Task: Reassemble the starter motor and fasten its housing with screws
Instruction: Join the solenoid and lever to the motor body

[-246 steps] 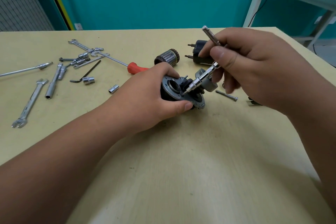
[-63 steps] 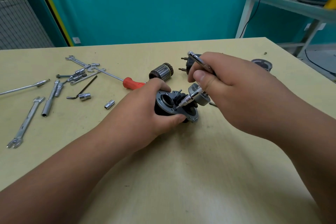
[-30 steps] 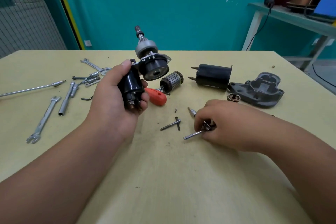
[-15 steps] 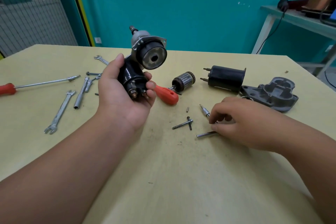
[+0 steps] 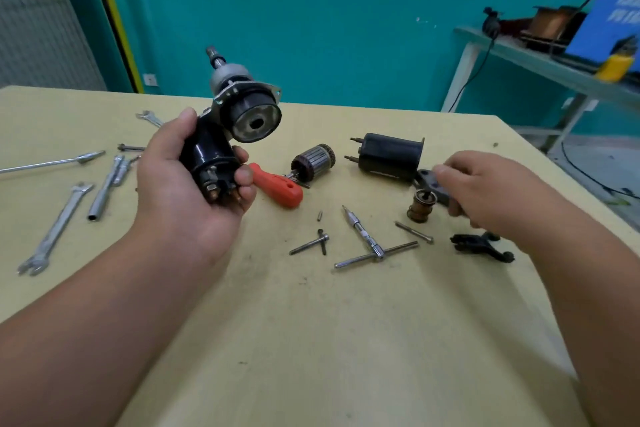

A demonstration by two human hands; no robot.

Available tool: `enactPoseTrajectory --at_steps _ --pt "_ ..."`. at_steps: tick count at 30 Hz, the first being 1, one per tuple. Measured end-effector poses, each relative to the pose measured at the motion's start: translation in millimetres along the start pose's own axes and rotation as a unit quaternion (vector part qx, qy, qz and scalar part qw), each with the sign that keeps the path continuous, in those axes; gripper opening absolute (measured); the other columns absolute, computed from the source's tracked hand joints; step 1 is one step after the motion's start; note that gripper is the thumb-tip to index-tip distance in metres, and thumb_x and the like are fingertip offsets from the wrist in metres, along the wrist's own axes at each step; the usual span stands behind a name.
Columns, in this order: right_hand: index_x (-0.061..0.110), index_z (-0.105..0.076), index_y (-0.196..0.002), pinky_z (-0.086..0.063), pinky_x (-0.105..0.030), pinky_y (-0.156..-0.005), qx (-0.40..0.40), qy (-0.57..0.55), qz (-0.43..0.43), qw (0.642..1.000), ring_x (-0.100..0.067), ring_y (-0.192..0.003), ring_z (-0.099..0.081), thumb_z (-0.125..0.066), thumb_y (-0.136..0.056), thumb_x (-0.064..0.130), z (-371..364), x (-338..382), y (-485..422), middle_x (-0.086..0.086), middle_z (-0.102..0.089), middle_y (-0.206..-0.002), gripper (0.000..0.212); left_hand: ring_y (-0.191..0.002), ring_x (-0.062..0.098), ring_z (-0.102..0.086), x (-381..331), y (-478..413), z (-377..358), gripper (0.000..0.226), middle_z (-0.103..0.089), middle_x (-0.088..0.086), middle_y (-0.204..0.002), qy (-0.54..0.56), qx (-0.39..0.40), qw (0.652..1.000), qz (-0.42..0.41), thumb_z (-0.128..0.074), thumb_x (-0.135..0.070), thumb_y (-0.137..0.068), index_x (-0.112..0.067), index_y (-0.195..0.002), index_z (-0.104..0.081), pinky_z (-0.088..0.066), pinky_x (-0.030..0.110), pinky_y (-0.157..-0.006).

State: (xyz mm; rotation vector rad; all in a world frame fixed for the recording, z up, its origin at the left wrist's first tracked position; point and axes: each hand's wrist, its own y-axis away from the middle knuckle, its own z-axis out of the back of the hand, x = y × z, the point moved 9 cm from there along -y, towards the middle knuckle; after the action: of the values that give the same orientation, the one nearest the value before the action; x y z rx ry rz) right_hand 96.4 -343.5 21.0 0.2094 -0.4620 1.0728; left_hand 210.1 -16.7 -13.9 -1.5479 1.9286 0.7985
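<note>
Gripping firmly, the left hand (image 5: 187,191) holds the assembly (image 5: 254,116) up off the table (image 5: 311,340). Fingers and thumb wrap its black solenoid (image 5: 204,156), and the shaft points up and away. The right hand (image 5: 485,191) is out to the right, thumb and curled fingers closed on the grey housing (image 5: 427,184). Most of that part is hidden under the hand, and I cannot tell whether it has left the table yet.

That is the change. Two seconds ago both hands were down on the assembly, the right one turning the driver (image 5: 363,234) into it. Now the driver lies released in the near middle, with a long screw (image 5: 414,231) just to its right and a bolt (image 5: 310,245) and pin (image 5: 319,216) to its left. I take it that fastening is finished and the housing comes next, to go over the shaft end, with the screws after.

A black fork (image 5: 481,246) lies near the right wrist, and a coppery plunger (image 5: 420,206) stands just beside the housing. Both look unfitted, so there seems a fair way to go. Farther off lie a red screwdriver (image 5: 277,185), the armature (image 5: 313,161) and the black case (image 5: 389,158), all loose too. Spanners (image 5: 55,229) are scattered at the left, and a shelf (image 5: 554,59) stands far right.
</note>
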Motion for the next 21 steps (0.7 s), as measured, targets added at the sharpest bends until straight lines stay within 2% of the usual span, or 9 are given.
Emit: enactPoseTrajectory --at_steps 2,4,8,11,13,16,18,21 --pt "0.04 -0.062 -0.104 -0.051 -0.031 -0.062 0.048 0.04 -0.01 0.998 -0.013 -0.078 -0.065 -0.056 -0.1 0.057 -16 1 2 0.01 -0.068 -0.086 0.019 -0.056 0.026 -0.055 1 2 -3 0.028 -0.064 0.013 -0.078 -0.034 0.007 0.999 -0.01 -0.065 -0.046 -0.094 -0.019 -0.096 -0.073 -0.046 0.029 -0.053" --pt "0.045 -0.058 -0.111 -0.049 -0.027 -0.055 0.061 0.084 -0.011 0.995 -0.01 -0.076 -0.065 -0.064 -0.096 0.056 -25 3 3 0.015 -0.061 -0.092 0.02 -0.057 0.027 -0.055 0 4 -5 0.028 -0.064 0.014 -0.079 -0.063 0.012 0.998 -0.027 -0.067 -0.044 -0.093 -0.019 -0.105 -0.066 -0.047 0.029 -0.053" --pt "0.044 -0.059 -0.116 -0.048 -0.026 -0.053 0.039 0.094 -0.001 0.995 -0.01 -0.073 -0.065 -0.07 -0.094 0.052 -25 2 -2 0.013 -0.062 -0.099 0.026 -0.053 0.027 -0.054 -2 8 -8 0.022 -0.064 0.013 -0.074 -0.098 0.021 0.994 -0.049 -0.067 -0.041 -0.094 -0.019 -0.094 -0.066 -0.047 0.028 -0.051" --pt "0.045 -0.062 -0.104 -0.047 -0.027 -0.055 0.031 0.055 0.013 0.998 -0.008 -0.075 -0.064 -0.072 -0.091 0.053 -22 -1 -4 0.017 -0.063 -0.095 0.018 -0.054 0.026 -0.055 -1 9 -7 0.022 -0.065 0.011 -0.073 -0.111 0.015 0.992 -0.051 -0.066 -0.041 -0.096 -0.019 -0.093 -0.066 -0.047 0.028 -0.05" --pt "0.04 -0.066 -0.094 -0.045 -0.028 -0.057 -0.011 -0.021 0.02 1.0 -0.008 -0.08 -0.062 -0.074 -0.089 0.053 -8 -4 -5 0.016 -0.066 -0.092 0.016 -0.054 0.027 -0.055 -1 8 -6 0.022 -0.066 0.011 -0.074 -0.117 0.011 0.992 -0.051 -0.067 -0.041 -0.096 -0.019 -0.096 -0.065 -0.047 0.029 -0.051" --pt "0.034 -0.069 -0.088 -0.051 -0.033 -0.062 -0.057 -0.128 0.014 0.99 -0.014 -0.079 -0.065 -0.074 -0.089 0.054 12 -7 -2 0.01 -0.07 -0.074 0.021 -0.054 0.027 -0.056 -1 5 -3 0.024 -0.067 0.012 -0.075 -0.125 0.003 0.991 -0.054 -0.068 -0.042 -0.094 -0.019 -0.102 -0.065 -0.047 0.03 -0.051" --pt "0.031 -0.07 -0.088 -0.059 -0.04 -0.065 -0.021 -0.115 0.021 0.993 -0.017 -0.077 -0.067 -0.075 -0.088 0.052 12 -3 2 0.009 -0.071 -0.073 0.022 -0.055 0.027 -0.056 1 4 -2 0.025 -0.068 0.011 -0.076 -0.126 0.001 0.991 -0.054 -0.069 -0.042 -0.093 -0.02 -0.105 -0.065 -0.048 0.03 -0.052" --pt "0.04 -0.068 -0.089 -0.057 -0.034 -0.063 0.085 -0.005 0.036 0.996 -0.013 -0.079 -0.068 -0.081 -0.08 0.052 4 5 18 0.012 -0.071 -0.08 0.021 -0.056 0.027 -0.056 2 2 -3 0.031 -0.068 0.011 -0.078 -0.131 0.013 0.99 -0.053 -0.069 -0.042 -0.093 -0.018 -0.111 -0.064 -0.048 0.031 -0.053"
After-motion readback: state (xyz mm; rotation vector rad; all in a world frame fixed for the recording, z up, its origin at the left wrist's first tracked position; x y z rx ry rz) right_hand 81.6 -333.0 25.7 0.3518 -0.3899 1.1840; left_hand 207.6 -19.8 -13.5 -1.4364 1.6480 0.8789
